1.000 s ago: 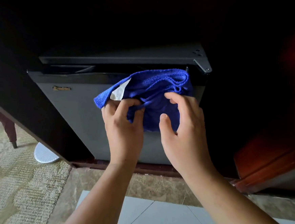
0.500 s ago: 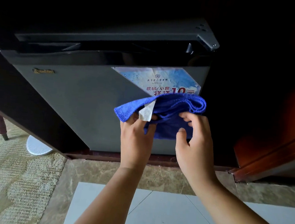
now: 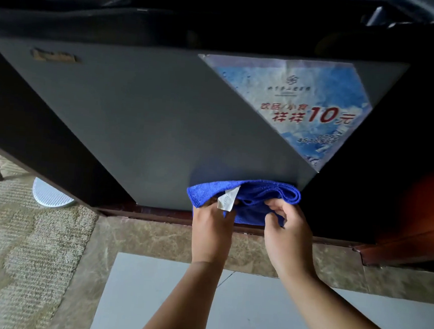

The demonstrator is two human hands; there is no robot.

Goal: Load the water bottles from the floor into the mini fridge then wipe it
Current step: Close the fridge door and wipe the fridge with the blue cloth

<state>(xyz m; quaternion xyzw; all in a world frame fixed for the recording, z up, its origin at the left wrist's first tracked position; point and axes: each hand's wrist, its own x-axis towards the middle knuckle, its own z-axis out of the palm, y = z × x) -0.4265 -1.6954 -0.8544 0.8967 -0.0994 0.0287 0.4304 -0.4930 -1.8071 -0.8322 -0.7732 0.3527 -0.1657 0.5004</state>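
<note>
From the head camera, looking down, the mini fridge (image 3: 141, 122) sits in a dark cabinet with its grey door closed. The door carries a small brand badge (image 3: 54, 56) at its upper left and a blue price sticker (image 3: 306, 106) across its upper right.

Both hands hold a folded blue cloth (image 3: 257, 193) against the door's lower right corner, just above the cabinet base. The left hand (image 3: 212, 231) has its fingers curled into the cloth beside a white tag (image 3: 227, 200). The right hand (image 3: 289, 237) pinches the bunched right part of the cloth between thumb and bent fingers.

No water bottles show on the tiled floor (image 3: 238, 308), the stone strip (image 3: 153, 237) or the carpet (image 3: 10, 239). A white round object (image 3: 50, 195) lies by the cabinet's left edge, and a reddish wooden panel (image 3: 419, 219) stands to the right.

With the door closed and no bottles in sight, loading looks finished and the wiping step is in hand. The cloth is at the bottom of a stroke.

The next move probably calls for lifting or sliding the cloth to an unwiped stretch, likely the left half of the door. It should be pressed flat there, not bunched, and taken gently over the sticker's edges so they do not peel.
</note>
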